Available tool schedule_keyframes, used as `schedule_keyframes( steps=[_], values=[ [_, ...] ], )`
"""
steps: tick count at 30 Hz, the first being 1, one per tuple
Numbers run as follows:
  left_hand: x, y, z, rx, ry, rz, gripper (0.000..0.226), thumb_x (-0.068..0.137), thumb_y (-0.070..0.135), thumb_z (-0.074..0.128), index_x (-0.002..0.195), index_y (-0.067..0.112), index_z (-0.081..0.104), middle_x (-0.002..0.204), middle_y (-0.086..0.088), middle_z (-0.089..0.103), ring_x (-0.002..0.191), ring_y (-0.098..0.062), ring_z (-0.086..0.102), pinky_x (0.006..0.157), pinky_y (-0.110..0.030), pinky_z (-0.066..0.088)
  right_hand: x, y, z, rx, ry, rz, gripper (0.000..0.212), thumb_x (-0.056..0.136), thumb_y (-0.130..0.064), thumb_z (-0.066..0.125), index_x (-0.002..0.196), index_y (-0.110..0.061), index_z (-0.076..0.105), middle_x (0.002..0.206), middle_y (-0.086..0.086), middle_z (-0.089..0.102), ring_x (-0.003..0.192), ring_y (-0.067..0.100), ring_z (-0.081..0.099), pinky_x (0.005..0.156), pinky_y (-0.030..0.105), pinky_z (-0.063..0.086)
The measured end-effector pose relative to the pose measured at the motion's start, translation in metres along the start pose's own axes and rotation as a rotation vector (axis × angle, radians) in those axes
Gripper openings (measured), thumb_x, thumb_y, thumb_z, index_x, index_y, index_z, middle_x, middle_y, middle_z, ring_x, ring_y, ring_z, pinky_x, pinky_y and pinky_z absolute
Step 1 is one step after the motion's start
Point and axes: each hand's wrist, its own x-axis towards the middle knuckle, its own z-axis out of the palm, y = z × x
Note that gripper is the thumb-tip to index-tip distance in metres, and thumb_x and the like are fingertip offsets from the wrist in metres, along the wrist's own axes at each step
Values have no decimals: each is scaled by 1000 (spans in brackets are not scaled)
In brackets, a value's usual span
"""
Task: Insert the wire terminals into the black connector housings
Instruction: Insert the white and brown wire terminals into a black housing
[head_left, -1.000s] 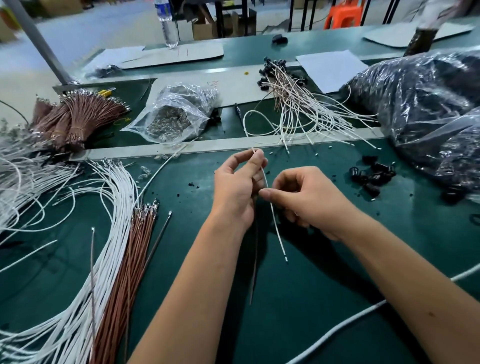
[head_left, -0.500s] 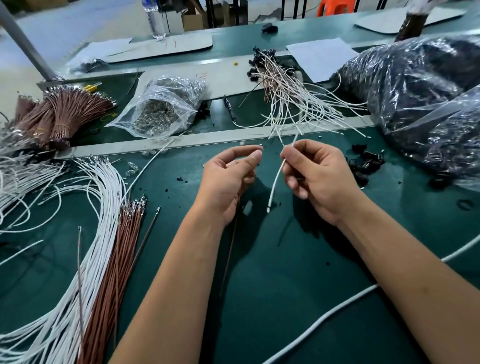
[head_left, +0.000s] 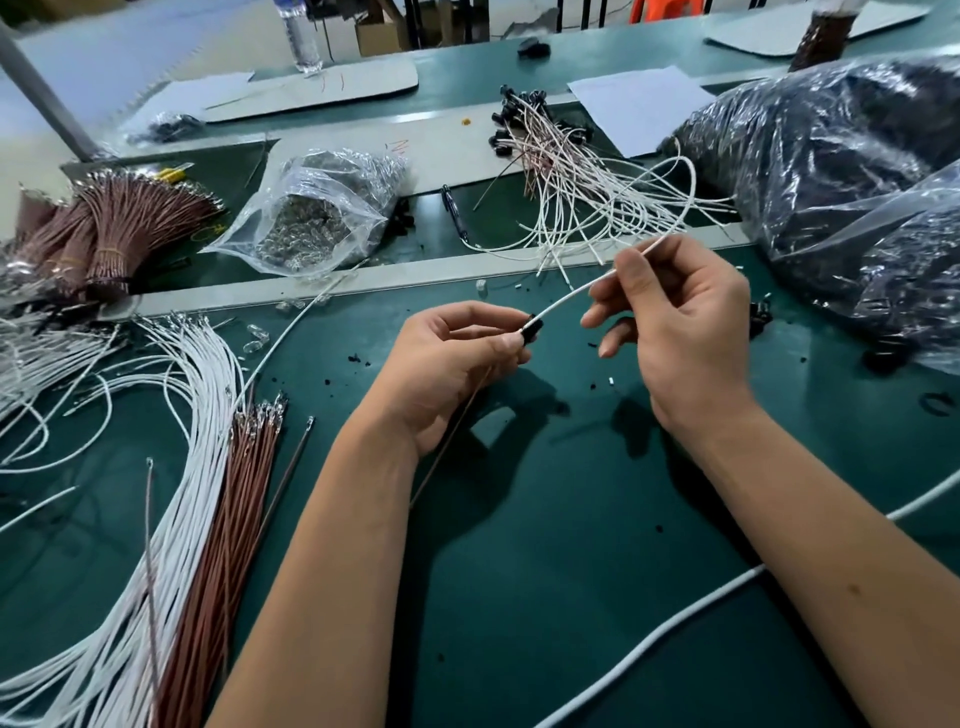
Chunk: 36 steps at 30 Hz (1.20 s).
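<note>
- Your left hand (head_left: 447, 358) pinched a black connector housing (head_left: 532, 328) at its fingers' tips, and a brown wire (head_left: 451, 436) trailed down under that palm toward you.
- Your right hand (head_left: 680, 332) pinched the white wire (head_left: 571, 296) between thumb and forefinger just beyond the housing, its other fingers loosely curled; the wire's near end met the housing, though whether the terminal had seated could not be told.
- The wire looked light and springy, arcing away past your right fingers, so a hold close to the terminal would likely keep it from buckling. The housing seemed small, hard and easy to drop.
- Left of your left fingers, loose white wires (head_left: 171, 415) and brown wires (head_left: 228, 499) lay on the green surface (head_left: 545, 597).
- Beyond your fingers lay finished leads (head_left: 571, 176), a clear bag of terminals (head_left: 311, 213) and dark plastic bags (head_left: 831, 171).
- Farther off stood a water bottle (head_left: 301, 36).
</note>
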Motion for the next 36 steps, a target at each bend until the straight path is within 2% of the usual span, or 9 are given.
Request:
schedule_keyframes(
  steps=[4,8,14,21,25,29,34,36],
  values=[
    [0,1,-1,-32,-15,-16,16,88,-11,63,95,0,73,88,-16,74,77,-20,72,86,-26,59,2,2,-3,-95,55,-96,16,105,-20,60,92,-10,60,76,9,70,60,25,71,42,28,50],
    [-1,2,-2,-43,3,-31,15,88,-11,64,95,0,72,76,-9,74,68,-14,71,69,-17,57,4,2,-5,-159,66,-144,16,105,-22,60,93,-12,59,76,8,68,59,24,70,42,29,51],
    [-2,5,-5,-50,-5,-41,15,87,-10,66,93,2,74,75,-8,74,68,-14,71,65,-16,55,4,1,-8,-176,103,-176,19,106,-22,59,95,-6,57,79,15,67,59,23,69,43,29,52],
    [-5,6,-5,-45,-28,-49,15,86,-11,66,94,0,73,76,-9,74,70,-15,73,67,-16,55,3,1,-6,-168,88,-165,18,106,-20,59,97,-4,56,78,12,67,58,23,68,42,30,52],
    [-4,5,-4,-61,-29,-43,15,86,-11,66,95,-1,73,79,-12,74,69,-16,72,67,-17,55,3,2,-6,-148,50,-136,19,106,-19,59,96,-3,57,76,8,66,56,21,67,40,28,48],
    [-4,6,-4,-56,-31,-43,15,86,-11,66,94,-1,74,81,-13,74,70,-16,72,68,-17,56,1,3,-4,-87,-52,-51,15,104,-17,60,90,-12,60,78,7,68,60,22,66,39,27,44],
    [-4,5,-4,-43,-44,-37,15,86,-11,66,94,-1,74,79,-13,73,69,-16,72,68,-17,55,-3,6,0,-56,-157,56,8,95,-4,71,91,-4,65,79,17,71,68,25,74,44,27,51],
    [-5,6,-4,-31,-46,-35,15,86,-10,67,94,0,74,78,-11,73,70,-16,71,69,-18,56,-4,6,1,-70,-182,63,12,90,2,74,88,-6,66,75,13,72,68,25,75,47,26,53]
  ],
)
